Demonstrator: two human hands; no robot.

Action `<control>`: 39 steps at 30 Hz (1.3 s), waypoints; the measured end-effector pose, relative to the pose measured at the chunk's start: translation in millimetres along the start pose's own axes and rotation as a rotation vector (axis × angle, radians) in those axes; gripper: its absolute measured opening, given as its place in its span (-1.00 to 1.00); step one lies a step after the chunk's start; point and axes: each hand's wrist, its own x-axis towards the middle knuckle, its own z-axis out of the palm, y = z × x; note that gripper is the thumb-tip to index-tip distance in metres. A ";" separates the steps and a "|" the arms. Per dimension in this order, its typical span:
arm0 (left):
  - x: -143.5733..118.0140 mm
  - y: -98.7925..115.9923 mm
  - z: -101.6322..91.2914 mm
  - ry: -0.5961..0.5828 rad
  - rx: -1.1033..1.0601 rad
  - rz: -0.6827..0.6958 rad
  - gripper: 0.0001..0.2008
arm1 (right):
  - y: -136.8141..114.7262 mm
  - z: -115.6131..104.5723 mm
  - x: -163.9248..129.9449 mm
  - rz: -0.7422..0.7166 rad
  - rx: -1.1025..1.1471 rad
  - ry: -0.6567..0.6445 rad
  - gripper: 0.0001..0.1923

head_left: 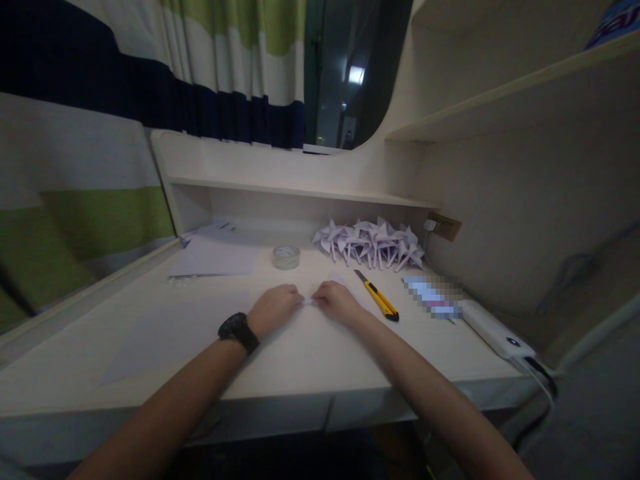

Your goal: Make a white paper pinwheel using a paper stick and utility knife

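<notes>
Between my two hands, just above the desk, is a small narrow piece of white paper (307, 301). My left hand (276, 308), with a black watch at the wrist, pinches its left end. At the other end, my right hand (336, 301) has its fingers closed on the same piece. A paper sheet (340, 277) lies partly hidden behind my right hand. To the right rests a yellow utility knife (379, 298) with its blade out. A roll of clear tape (286, 257) sits beyond my hands.
Several folded paper pinwheels (373, 241) are heaped at the back right. A stack of paper (215, 252) lies back left, and a loose sheet (165, 333) nearer. At right are a phone (430, 297) and a white power strip (493, 330) with cables. A shelf (300, 190) overhangs the back.
</notes>
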 end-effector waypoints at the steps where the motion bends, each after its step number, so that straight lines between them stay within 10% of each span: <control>1: -0.3 -0.1 0.4 0.008 0.000 0.000 -0.77 | -1.1 -0.4 -0.2 0.001 -0.002 -0.003 -0.79; 30: 1.7 5.0 -3.8 0.008 0.071 -0.016 -0.79 | -1.0 6.7 0.2 0.113 0.260 0.139 -0.74; 39: 8.3 0.2 -7.6 0.353 -0.410 -0.242 -0.77 | -1.9 -2.3 4.4 0.301 0.623 0.550 -0.32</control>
